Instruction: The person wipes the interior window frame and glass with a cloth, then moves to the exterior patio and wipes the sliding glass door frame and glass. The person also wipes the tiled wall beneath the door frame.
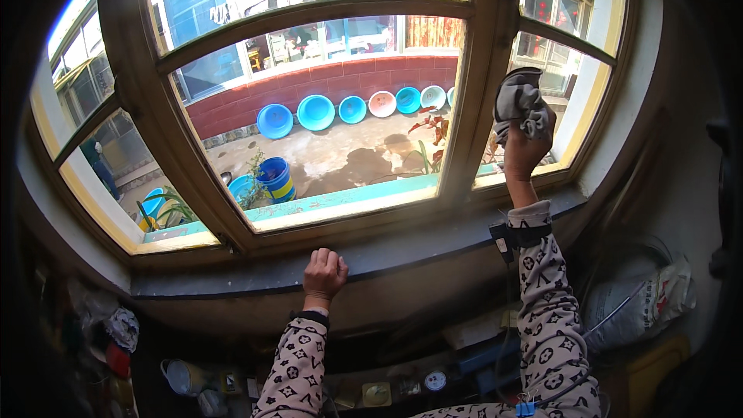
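Note:
A bunched grey cloth [519,101] is gripped in my right hand [527,148], raised in front of the right-hand window pane [572,98]. The cloth overlaps the wooden window frame [461,133] in this view; whether it touches frame or glass I cannot tell. My left hand [325,274] rests with curled fingers on the front edge of the dark windowsill [400,247], and nothing shows in it. Beside my right wrist, a small black device [502,242] is attached by a strap, with a cable hanging down.
Below the sill are a white mug-like container [183,377], a yellowish square object [377,395] and a round white lid [435,381]. A white printed sack [638,296] leans at the right. Plastic bags [119,325] lie at the left. Outside, several plastic basins [316,112] lean against a red wall.

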A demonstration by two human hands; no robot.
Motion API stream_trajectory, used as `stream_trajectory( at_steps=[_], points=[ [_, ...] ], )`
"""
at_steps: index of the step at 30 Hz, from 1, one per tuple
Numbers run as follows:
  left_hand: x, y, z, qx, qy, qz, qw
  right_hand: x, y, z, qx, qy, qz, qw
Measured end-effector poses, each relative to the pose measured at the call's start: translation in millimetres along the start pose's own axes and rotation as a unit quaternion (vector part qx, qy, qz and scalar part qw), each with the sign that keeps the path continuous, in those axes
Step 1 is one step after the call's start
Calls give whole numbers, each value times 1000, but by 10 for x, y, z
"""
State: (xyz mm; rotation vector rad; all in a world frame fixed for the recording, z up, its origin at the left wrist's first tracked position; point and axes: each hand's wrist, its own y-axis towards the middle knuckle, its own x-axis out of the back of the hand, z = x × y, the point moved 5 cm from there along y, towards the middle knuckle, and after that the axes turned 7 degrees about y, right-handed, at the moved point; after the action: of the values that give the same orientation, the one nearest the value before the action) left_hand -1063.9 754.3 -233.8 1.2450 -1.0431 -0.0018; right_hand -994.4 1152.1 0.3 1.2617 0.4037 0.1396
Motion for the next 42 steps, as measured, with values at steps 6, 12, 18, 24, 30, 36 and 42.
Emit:
stream_trajectory(
  at_steps=[6, 12, 18, 24, 30, 36, 42],
  points=[
    [2, 8, -6, 0, -2, -6, 1000, -637, 14, 619, 62, 7, 29, 998],
    [-28, -8, 9, -2, 9, -5, 1000, -929, 42, 977, 68, -31, 0, 997],
    [-43, -17, 18, 0, 5, -6, 1000, -1374, 73, 1458, 93, 47, -10, 994],
    [-40, -16, 15, -1, 0, -4, 1000, -1700, 41, 2015, 141, 78, 2, 987],
    [-37, -4, 2, 1, -6, -9, 1000, -2061, -76, 2562, 160, 104, 27, 981],
    [-177, -138, 80, -49, 29, -3, 998, -2422, -767, 3213, 203, 152, 136, 958],
    [-342, -277, 230, -30, -36, 8, 999, -2223, -1814, 3143, 270, 182, 271, 906]
  ],
)
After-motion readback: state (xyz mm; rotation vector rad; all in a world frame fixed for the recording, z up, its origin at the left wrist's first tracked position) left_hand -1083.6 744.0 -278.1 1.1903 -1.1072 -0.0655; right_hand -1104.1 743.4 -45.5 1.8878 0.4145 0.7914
